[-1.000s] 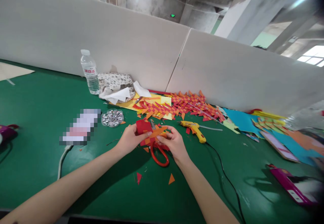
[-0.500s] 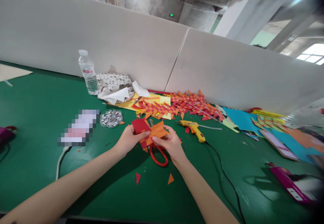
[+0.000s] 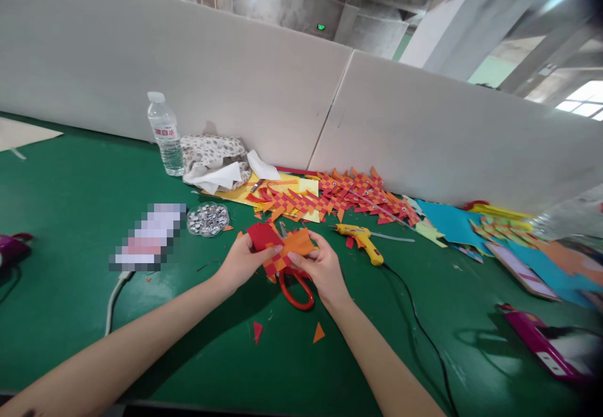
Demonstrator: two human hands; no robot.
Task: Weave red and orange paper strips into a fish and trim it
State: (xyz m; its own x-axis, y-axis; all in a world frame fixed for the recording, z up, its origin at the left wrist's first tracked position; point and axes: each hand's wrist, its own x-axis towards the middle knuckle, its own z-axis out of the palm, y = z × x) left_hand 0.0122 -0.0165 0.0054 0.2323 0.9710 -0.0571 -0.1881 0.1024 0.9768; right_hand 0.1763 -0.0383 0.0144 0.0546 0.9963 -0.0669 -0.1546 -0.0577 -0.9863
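Observation:
Over the green table (image 3: 75,216), both hands hold a woven piece of red and orange paper strips (image 3: 282,247). My left hand (image 3: 242,263) pinches its red left part, thumb on top. Gripping the orange strips from the right is my right hand (image 3: 318,269). Red-handled scissors (image 3: 294,288) lie on the table just beneath the hands. Two small paper triangles (image 3: 319,333) lie nearer to me.
A yellow glue gun (image 3: 362,241) with a black cord lies right of the hands. Behind it is a pile of finished woven pieces (image 3: 343,197) on yellow paper. A water bottle (image 3: 166,134), a patterned cloth (image 3: 211,153) and a dish of googly eyes (image 3: 208,218) stand at left. Coloured sheets (image 3: 452,225) lie at right.
The woven piece was lifted slightly, then turned; my right fingers shifted along the orange strips toward the middle. The left hand kept its hold.

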